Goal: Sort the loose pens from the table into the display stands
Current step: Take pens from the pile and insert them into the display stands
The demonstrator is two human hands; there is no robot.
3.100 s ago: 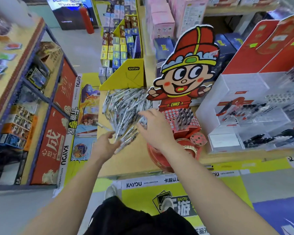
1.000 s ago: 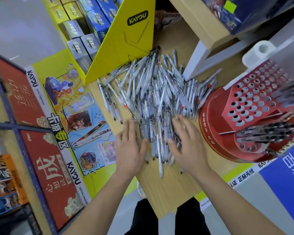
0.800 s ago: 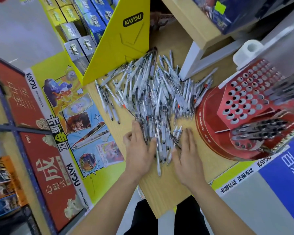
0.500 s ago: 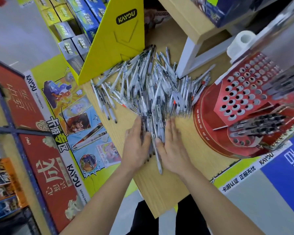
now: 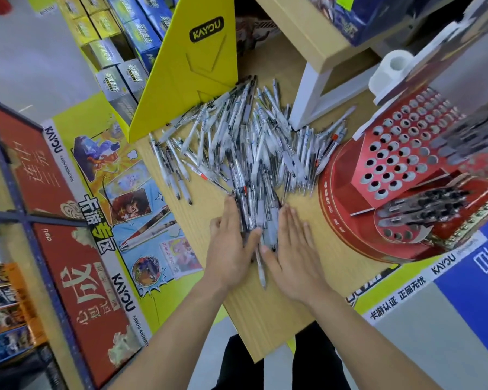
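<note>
Both forearms are extended over the near edge of the wooden table (image 5: 265, 319). The left hand (image 5: 231, 249) and the right hand (image 5: 290, 254) are laid flat, palms down, fingers straight and together, pressed against either side of a bundle of pens (image 5: 258, 215). The loose pile (image 5: 245, 142) is fanned out beyond, beside the red display stand (image 5: 347, 215).

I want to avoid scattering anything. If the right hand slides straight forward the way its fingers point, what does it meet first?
Probably the loose pen pile: the right hand points up the table into it, its fingers already beside the gathered bundle.
</note>
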